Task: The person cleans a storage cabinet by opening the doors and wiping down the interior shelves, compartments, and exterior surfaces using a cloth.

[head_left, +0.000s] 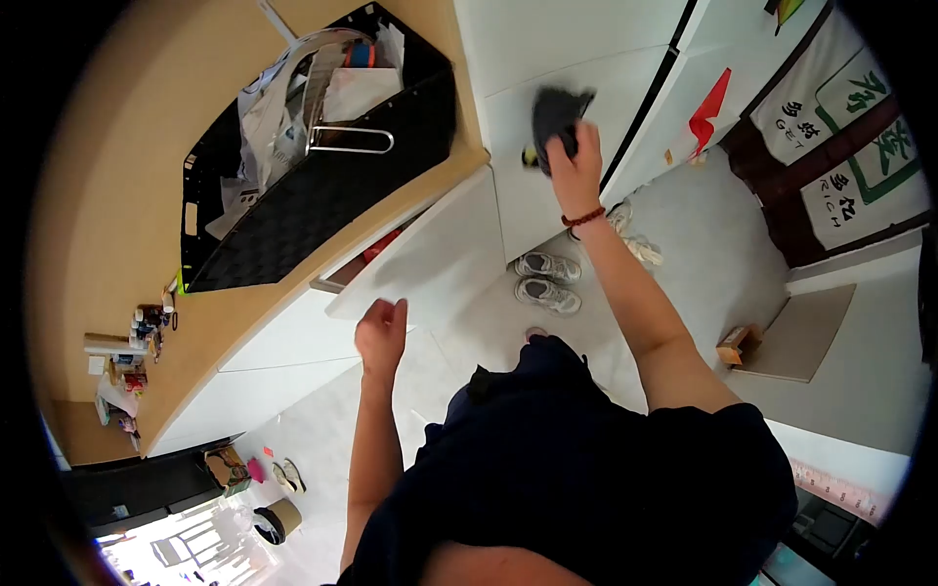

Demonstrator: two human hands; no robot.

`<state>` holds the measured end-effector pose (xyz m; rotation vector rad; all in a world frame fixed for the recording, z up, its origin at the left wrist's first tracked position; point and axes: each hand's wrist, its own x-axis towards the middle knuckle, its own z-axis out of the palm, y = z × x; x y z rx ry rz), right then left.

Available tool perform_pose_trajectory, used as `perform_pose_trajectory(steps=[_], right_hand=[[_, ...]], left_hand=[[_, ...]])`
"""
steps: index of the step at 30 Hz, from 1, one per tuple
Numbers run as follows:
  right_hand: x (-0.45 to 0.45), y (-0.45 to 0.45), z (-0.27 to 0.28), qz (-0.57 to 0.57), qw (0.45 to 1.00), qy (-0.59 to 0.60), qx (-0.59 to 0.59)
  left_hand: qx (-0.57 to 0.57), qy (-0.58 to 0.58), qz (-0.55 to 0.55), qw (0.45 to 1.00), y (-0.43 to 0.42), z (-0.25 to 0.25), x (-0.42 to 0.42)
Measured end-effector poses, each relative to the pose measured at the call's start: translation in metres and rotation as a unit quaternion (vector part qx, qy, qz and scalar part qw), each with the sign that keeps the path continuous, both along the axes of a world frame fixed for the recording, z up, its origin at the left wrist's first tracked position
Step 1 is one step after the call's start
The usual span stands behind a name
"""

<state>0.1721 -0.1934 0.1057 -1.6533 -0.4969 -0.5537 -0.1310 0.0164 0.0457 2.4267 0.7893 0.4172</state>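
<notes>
My right hand (578, 174) is raised in front of the white cabinet front (547, 107), closed around a dark grey cloth (559, 115) that is smeared by motion. A small yellow-green spot shows just behind the cloth. My left hand (380, 337) is lower, its fingers curled and thumb up, beside the lower edge of a tilted-out white cabinet door (435, 256). Whether those fingers touch the door or pinch something I cannot tell. Something red (381, 246) shows in the gap behind that door.
A black woven basket (322, 220) filled with papers and bags stands on the curved wooden counter (230, 322). Grey-white sneakers (547, 296) are on the floor. A small cardboard box (739, 344) is at right, near a hanging cloth with lettering (821, 127). A bin (277, 522) stands lower left.
</notes>
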Motion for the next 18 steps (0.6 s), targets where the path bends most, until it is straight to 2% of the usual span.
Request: perform_pose_trajectory(steps=[1,2,4,5,7,8,9,11,13,15,16,17,18], right_hand=[[0.003,0.008,0.02,0.004,0.997,-0.071,0.01],[0.011,0.018,0.025,0.014,0.991,-0.131,0.012],[0.023,0.033,0.011,0.053,0.981,-0.175,-0.069],[0.03,0.035,-0.018,0.064,0.977,-0.168,-0.113],[0.039,0.038,-0.097,0.084,0.972,-0.153,-0.155],[0.037,0.036,-0.137,0.078,0.973,-0.088,-0.196],[0.031,0.029,-0.163,0.095,0.965,0.025,-0.245],[0.033,0.029,-0.217,0.08,0.968,0.081,-0.224],[0.029,0.027,-0.224,0.083,0.968,0.142,-0.192],[0.027,0.037,-0.193,0.09,0.965,0.199,-0.143],[0.027,0.047,-0.181,0.058,0.986,0.127,-0.086],[0.027,0.05,-0.138,0.079,0.995,0.051,0.019],[0.033,0.045,-0.095,0.097,0.995,0.014,-0.016]], left_hand=[[-0.005,-0.046,-0.043,0.998,0.006,-0.017,0.015],[0.021,-0.066,-0.033,0.997,0.01,-0.023,0.032],[0.072,-0.106,-0.017,0.992,0.014,-0.03,0.06],[0.026,-0.076,-0.018,0.997,0.018,-0.031,0.064],[0.039,-0.108,-0.013,0.993,0.026,-0.043,0.073],[0.046,-0.124,-0.01,0.991,0.031,-0.048,0.077],[0.045,-0.113,0.0,0.993,0.035,-0.052,0.083],[0.04,-0.087,0.023,0.995,0.039,-0.052,0.091],[0.061,-0.076,0.035,0.995,0.042,-0.056,0.091],[0.04,-0.102,0.012,0.994,0.048,-0.062,0.087],[0.027,-0.117,-0.008,0.993,0.047,-0.063,0.09],[0.018,-0.084,-0.04,0.995,0.042,-0.052,0.096],[-0.023,-0.059,-0.018,0.998,0.014,-0.024,0.11]])
